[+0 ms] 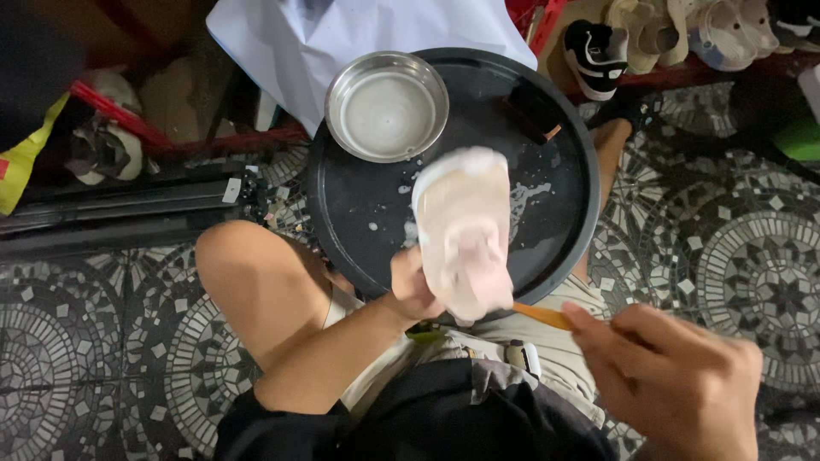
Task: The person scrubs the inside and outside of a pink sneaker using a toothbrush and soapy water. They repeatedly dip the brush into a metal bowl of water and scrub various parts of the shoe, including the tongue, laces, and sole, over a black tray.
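My left hand (413, 286) grips a pale pink shoe (462, 229) by its side, sole toward me and wet with foam, held over a round black tray (574, 162). My right hand (675, 376) is closed on an orange-handled brush (543, 317); its head is hidden behind the shoe's near end. A steel bowl (387, 105) of cloudy water stands on the tray's far left part. A dark brush (531, 113) with a brown tip lies on the tray's far right part. Foam spatters mark the tray around the shoe.
My bare knee (256, 282) is left of the tray. A white sheet (342, 34) lies beyond the bowl. Several shoes (666, 34) sit on a red rack at the top right. A folded black tripod (128, 213) lies on the patterned mosaic floor (752, 256) at left.
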